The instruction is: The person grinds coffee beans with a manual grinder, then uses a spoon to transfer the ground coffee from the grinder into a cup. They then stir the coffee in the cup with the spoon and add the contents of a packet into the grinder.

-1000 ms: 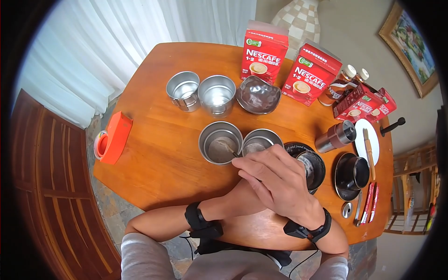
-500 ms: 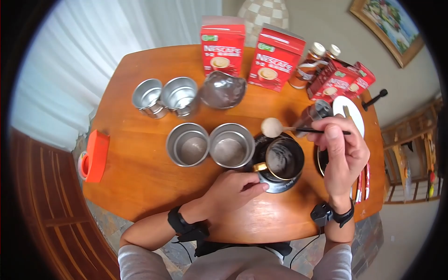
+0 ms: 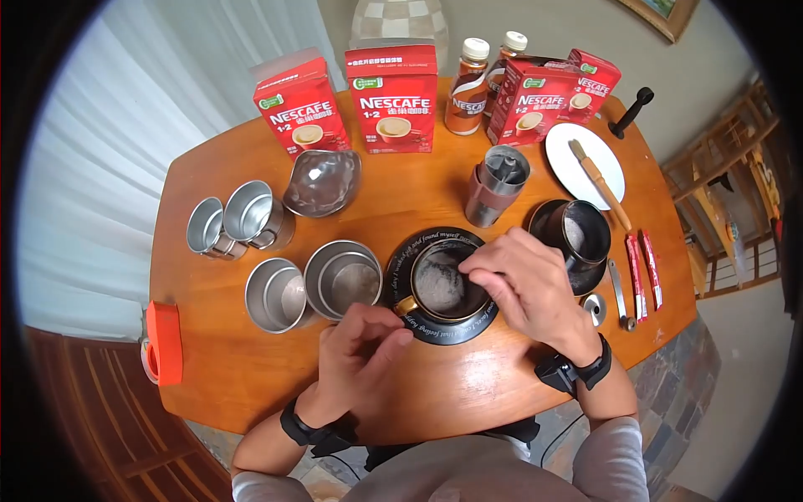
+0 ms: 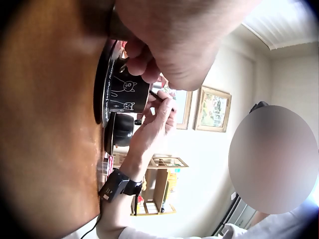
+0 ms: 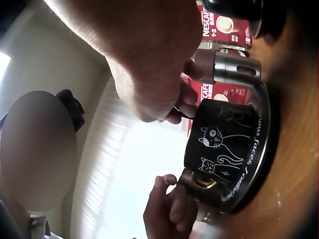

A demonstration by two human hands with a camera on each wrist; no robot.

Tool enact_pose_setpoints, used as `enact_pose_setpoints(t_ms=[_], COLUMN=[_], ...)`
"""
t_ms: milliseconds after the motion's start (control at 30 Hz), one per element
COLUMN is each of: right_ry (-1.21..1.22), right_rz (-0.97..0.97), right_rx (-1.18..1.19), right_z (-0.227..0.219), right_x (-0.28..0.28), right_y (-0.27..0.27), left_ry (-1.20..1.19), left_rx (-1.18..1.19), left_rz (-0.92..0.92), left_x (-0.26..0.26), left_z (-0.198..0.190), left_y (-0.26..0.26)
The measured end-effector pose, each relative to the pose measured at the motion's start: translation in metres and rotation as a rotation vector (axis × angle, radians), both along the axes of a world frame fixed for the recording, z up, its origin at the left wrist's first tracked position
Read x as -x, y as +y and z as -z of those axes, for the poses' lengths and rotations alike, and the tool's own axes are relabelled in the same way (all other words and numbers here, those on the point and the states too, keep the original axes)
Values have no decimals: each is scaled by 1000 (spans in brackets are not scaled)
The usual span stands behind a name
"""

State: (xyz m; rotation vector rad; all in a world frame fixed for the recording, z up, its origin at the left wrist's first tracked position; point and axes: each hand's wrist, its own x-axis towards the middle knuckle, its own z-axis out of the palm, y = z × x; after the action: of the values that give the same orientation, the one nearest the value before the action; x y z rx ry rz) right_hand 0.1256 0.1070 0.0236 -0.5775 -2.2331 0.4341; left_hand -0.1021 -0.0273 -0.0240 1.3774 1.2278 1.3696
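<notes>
A black cup (image 3: 442, 289) with a gold handle, whitish matter inside, stands on a black lettered saucer (image 3: 458, 333); white cat drawings show on its side in the wrist views. My right hand (image 3: 535, 293) is over the cup's right rim, pinching the dark handle of a spoon (image 5: 185, 113), whose bowl is hidden in the cup. By the cup's gold handle (image 3: 405, 306), my left hand (image 3: 355, 360) has loosely bent fingers and holds nothing. Two metal cups (image 3: 276, 294) (image 3: 343, 280) stand just left of the saucer.
Behind are two metal mugs (image 3: 251, 216), a dark dish (image 3: 324, 182), red Nescafé boxes (image 3: 391, 100), bottles (image 3: 467, 88) and a grinder (image 3: 495, 186). At right are another black cup (image 3: 585, 226), a brush (image 3: 600, 184) on a white plate (image 3: 562, 142), and red sachets (image 3: 651, 272). An orange object (image 3: 167, 343) lies left.
My right hand has carried the spoon from the metal cups to the black cup and lowered it in. My left hand has drawn back from the saucer's edge. The view has swung right.
</notes>
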Motion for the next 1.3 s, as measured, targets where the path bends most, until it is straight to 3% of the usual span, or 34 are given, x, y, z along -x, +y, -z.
enact_pose_setpoints(t_ms=[167, 333, 600, 733, 767, 833, 867, 967, 1100, 1200, 1300], right_ry=[-37, -11, 15, 52, 43, 28, 33, 30, 24, 37, 43], right_rz=[-102, -3, 11, 47, 38, 19, 26, 23, 29, 30, 25], right_rx=[97, 81, 142, 164, 158, 151, 149, 132, 144, 138, 117], right_z=[-8, -5, -4, 1, 0, -2, -1, -1, 1, 2, 2], right_x=[-3, 0, 0, 0, -1, -2, -2, -1, -2, 0, 0], right_y=[-4, -4, -4, -3, -3, -3, -3, -3, -4, -5, -5], left_ry=[85, 97, 107, 313, 393, 307, 221, 187, 479, 656, 649], left_rx=[75, 110, -123, -245, -294, -374, -207, 14, 280, 264, 309], left_rz=[30, 24, 37, -35, -100, -383, -566, -725, -630, -559, -507], left_x=[3, 2, 3, 17, 25, 44, 53, 97, 112, 105, 98], left_z=[-7, -5, -21, -63, -71, -73, -83, -102, -86, -88, -89], left_y=[2, 0, -1, -10, -10, -9, -13, -7, -5, 0, 6])
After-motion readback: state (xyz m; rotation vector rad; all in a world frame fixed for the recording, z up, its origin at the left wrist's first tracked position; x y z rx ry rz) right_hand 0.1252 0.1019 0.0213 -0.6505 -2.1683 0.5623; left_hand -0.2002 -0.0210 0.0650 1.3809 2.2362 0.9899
